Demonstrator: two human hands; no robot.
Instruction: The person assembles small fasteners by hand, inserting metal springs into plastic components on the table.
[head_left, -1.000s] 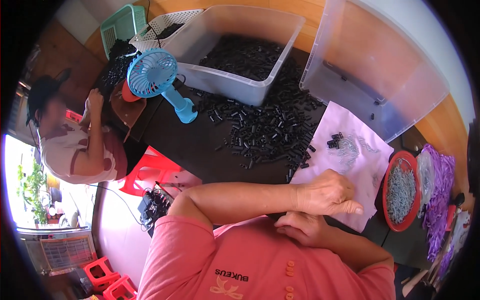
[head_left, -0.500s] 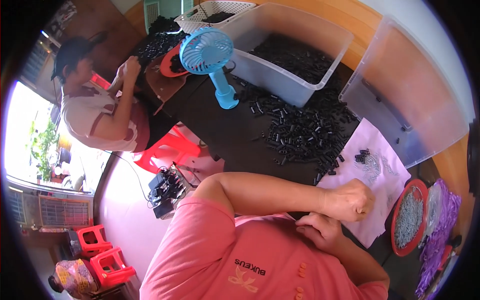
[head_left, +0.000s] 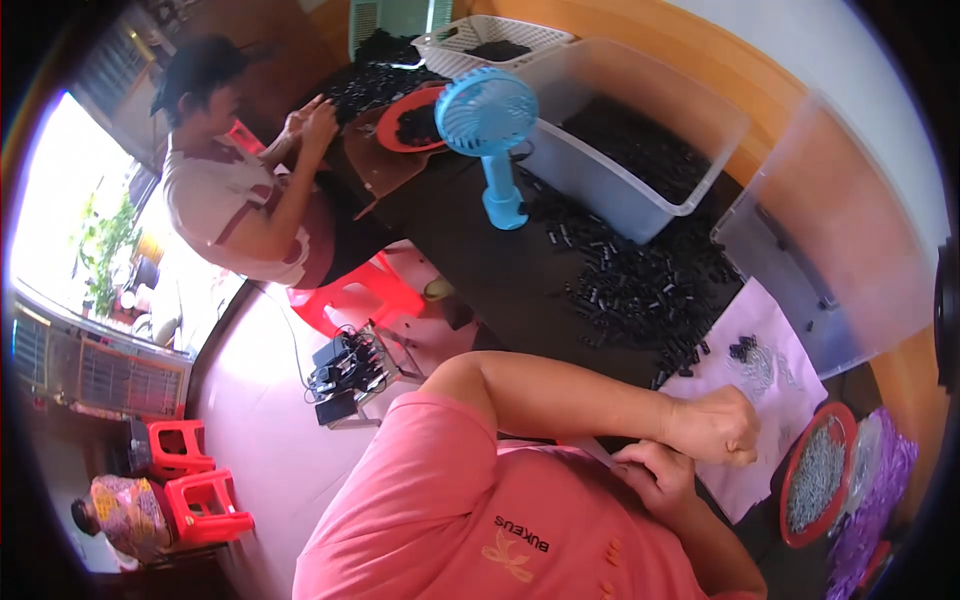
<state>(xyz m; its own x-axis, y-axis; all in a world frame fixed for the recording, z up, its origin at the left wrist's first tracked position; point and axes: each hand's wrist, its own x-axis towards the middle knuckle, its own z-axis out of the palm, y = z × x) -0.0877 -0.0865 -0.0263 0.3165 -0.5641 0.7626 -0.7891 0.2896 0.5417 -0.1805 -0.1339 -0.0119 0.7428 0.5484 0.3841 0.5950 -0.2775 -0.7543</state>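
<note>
My left hand [head_left: 716, 425] is closed in a fist, its back toward me, over the near part of a pink cloth sheet [head_left: 735, 488]. What it holds, if anything, is hidden. Just below the left wrist, close to my chest, my right hand [head_left: 660, 478] has its fingers curled; they touch or nearly touch that wrist, and their tips are partly out of sight. On the sheet beyond my fist lie a few small black parts [head_left: 744, 348] and a little heap of thin silvery pieces [head_left: 762, 373]. A large pile of black tubular parts [head_left: 630, 290] spreads across the dark table.
A blue fan [head_left: 488, 130] stands on the table. Behind are a clear bin [head_left: 610, 185] of black parts and another clear bin [head_left: 840, 240]. At right sit a red bowl [head_left: 815, 480] of silvery pieces and purple plastic [head_left: 885, 475]. A co-worker [head_left: 240, 190] sits at left.
The view has shifted, so the table and bins appear farther right and lower. Both my hands keep nearly the same pose, the left in a fist above the right.
</note>
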